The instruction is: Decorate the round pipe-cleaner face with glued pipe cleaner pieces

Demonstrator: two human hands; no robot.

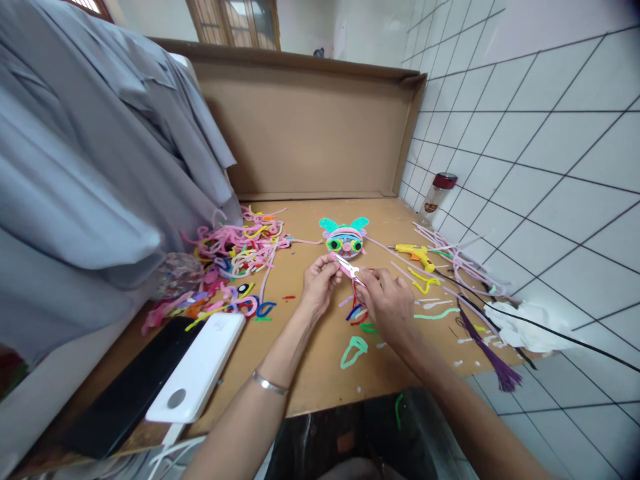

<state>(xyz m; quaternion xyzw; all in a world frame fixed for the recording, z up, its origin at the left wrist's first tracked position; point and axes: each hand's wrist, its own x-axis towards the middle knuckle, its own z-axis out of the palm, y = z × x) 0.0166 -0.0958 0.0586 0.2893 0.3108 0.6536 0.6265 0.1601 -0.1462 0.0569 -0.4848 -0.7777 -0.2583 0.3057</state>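
My right hand point(387, 297) grips a small pair of scissors point(350, 269), with the light blades pointing up and left. My left hand point(320, 279) is closed in a pinch by the blade tips, on a small pink piece point(335, 257) that looks like pipe cleaner. Just beyond both hands lies a colourful animal face point(345, 233) made of pipe cleaners, with teal ears and round yellow-rimmed eyes. Red and blue pipe cleaner loops point(356, 313) lie under my right hand, partly covered by it. Nearer to me is a mint-green loop point(353, 352).
A tangled pile of pipe cleaners point(240, 250) spreads at the left, behind a white power bank point(200, 367) and a black phone-like slab point(135, 387). A yellow glue gun point(417, 255), a lidded jar point(437, 197) and a purple tassel point(487, 350) are at the right. Cardboard point(310, 127) stands behind.
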